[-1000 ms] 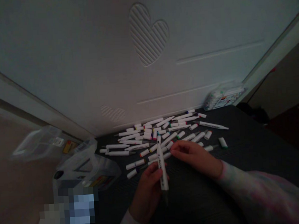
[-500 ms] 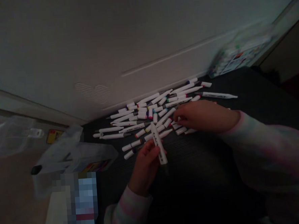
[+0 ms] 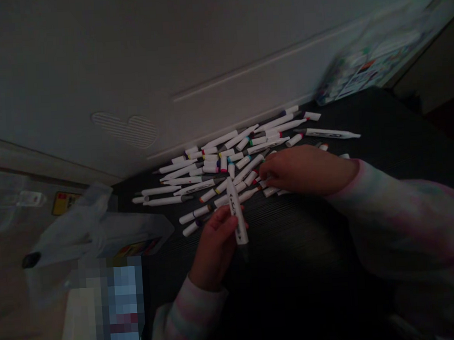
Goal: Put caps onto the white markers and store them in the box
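Note:
My left hand [image 3: 216, 242] is closed around a white marker [image 3: 236, 213] with dark print on its barrel and a dark lower end. The marker is tilted, its pale upper end close to the pile. My right hand [image 3: 298, 169] reaches over the right part of the pile, fingers curled together and down among the markers. What those fingertips hold, if anything, is hidden. Loose white markers [image 3: 193, 187] and short caps with coloured bands [image 3: 243, 162] lie scattered in a heap on the dark table [image 3: 278, 254].
A pale upright panel [image 3: 219, 47] with a heart relief stands behind the heap. A clear pack with a printed label [image 3: 371, 74] leans at the back right. At left is a clear plastic case [image 3: 130, 227], with a blurred-out blue-white object [image 3: 123, 304] below it.
The view has shifted slightly, so the heap and the case appear a little further left. My left hand still grips the marker; my right hand stays over the heap, fingers curled.

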Tool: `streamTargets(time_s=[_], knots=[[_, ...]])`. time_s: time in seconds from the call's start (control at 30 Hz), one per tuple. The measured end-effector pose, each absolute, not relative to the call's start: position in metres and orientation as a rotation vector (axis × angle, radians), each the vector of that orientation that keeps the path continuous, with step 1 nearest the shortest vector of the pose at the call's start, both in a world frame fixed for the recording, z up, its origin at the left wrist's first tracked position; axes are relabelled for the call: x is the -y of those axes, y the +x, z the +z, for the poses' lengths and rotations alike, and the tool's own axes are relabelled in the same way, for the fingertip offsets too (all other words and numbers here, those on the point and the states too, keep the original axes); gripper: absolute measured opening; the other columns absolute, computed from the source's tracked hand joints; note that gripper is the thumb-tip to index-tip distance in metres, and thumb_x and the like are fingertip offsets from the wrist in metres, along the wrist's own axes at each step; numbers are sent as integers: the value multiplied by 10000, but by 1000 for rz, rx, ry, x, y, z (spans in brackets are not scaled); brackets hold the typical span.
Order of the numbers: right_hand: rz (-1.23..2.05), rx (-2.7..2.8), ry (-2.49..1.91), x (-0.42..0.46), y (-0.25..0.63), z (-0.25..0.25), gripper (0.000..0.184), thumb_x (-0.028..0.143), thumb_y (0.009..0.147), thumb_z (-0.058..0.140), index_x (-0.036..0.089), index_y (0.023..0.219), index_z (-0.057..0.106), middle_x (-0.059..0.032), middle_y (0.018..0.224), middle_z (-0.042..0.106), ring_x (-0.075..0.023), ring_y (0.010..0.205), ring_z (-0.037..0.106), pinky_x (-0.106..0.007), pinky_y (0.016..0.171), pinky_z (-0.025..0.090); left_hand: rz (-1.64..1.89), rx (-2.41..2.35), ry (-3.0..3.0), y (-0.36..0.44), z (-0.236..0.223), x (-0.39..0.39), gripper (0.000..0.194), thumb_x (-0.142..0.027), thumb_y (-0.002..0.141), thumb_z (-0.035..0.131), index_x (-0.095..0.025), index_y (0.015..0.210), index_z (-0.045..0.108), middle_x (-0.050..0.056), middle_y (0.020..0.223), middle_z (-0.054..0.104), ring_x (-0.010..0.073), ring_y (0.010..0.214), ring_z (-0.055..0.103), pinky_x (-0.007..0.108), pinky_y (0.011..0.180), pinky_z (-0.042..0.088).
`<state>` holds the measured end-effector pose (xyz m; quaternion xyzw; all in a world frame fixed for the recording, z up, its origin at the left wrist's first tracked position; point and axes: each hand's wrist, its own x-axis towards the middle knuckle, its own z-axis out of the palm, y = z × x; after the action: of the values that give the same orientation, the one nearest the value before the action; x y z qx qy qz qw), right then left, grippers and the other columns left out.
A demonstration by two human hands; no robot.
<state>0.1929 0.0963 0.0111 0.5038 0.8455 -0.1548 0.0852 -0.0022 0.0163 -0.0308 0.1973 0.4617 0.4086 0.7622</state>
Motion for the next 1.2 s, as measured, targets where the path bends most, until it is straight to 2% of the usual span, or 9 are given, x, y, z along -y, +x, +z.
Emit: streamTargets(time_s=[0.43,0.93,1.2], knots=[[-508,-2436,1541,-101,200,12,233,259,778,505,259,913,695,-42,857,692,-220,727,624,-315,613,401,883,-990,436,-1,-30,-17,288,-281,613,754,-134,838,651,-10,603,605,71,507,502,184,481,390],[-536,-2432,1515,-101,198,12,277,264,792,478,261,959,699,-56,945,705,-250,831,650,-347,687,461,896,-956,427,1,-31,-17,291,-262,596,770,-132,822,642,-18,606,604,75,508,514,186,482,397],[-538,-2500,1434,-100,197,10,282,251,808,449,202,928,699,-90,918,701,-255,846,648,-351,707,458,985,-924,476,1,-33,-16,265,-240,637,746,-141,849,621,-14,651,626,76,570,543,175,539,435]])
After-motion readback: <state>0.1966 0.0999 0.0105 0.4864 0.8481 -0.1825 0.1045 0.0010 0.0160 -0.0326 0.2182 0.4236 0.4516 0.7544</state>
